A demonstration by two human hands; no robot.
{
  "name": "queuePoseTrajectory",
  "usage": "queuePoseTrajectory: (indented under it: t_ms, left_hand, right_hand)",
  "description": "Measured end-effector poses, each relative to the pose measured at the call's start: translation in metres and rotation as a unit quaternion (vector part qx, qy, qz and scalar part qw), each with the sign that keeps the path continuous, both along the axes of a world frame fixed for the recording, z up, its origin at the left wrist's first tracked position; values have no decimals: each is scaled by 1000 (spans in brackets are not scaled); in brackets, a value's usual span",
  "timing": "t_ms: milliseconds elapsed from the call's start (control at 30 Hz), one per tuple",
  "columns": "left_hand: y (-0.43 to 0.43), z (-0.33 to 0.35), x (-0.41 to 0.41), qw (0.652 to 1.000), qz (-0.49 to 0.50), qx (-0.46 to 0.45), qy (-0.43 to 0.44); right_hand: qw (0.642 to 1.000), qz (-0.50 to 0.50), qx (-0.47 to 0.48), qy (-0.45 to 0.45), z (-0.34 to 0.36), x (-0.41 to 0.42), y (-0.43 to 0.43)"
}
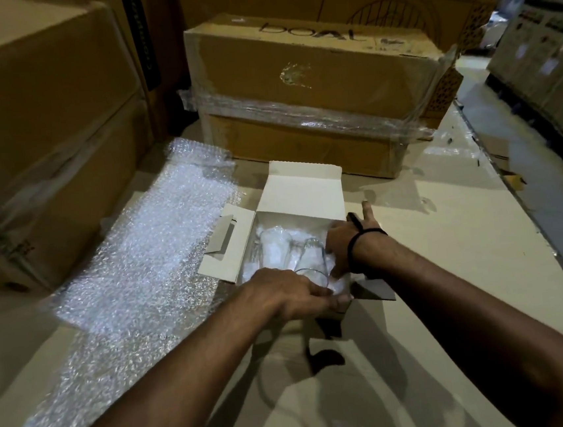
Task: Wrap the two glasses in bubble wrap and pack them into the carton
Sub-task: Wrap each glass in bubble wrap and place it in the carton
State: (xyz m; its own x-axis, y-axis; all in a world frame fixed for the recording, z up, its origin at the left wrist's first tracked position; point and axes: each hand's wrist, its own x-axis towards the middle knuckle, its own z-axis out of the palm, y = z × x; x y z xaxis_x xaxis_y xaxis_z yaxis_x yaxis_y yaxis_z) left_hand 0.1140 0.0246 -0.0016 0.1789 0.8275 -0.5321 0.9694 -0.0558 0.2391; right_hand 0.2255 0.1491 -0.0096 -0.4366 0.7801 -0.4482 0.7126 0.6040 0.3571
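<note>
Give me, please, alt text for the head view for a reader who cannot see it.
A left hand and right hand reach into a small open white carton holding glasses amid white wrapping. A bubble wrap sheet lies left of it; big brown boxes stand behind.

Left hand [282, 292] and right hand [341, 242] reach into open carton [302, 190] holding 2 glasses [306, 250].

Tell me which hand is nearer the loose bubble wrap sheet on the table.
Left. The left hand sits at the near edge of the carton, just right of the bubble wrap sheet; the right hand reaches into the carton on its right side, farther from the sheet.
</note>
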Motion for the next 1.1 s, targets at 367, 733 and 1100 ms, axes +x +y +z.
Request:
queuePoseTrajectory:
  t_ms: [367,733,1100]
  left_hand:
    - [-22,-7,-41,995,-40,92,-11]
    - [-29,-5,-66,980,15,190,51]
    - [-45,-9,-81,957,1,264,120]
  right_hand:
    - [995,20,-75,-69,-8,15,-15]
    - [997,-67,-33,32,16,-10,-2]
    - [964,-167,-134,159,33,-57,-4]
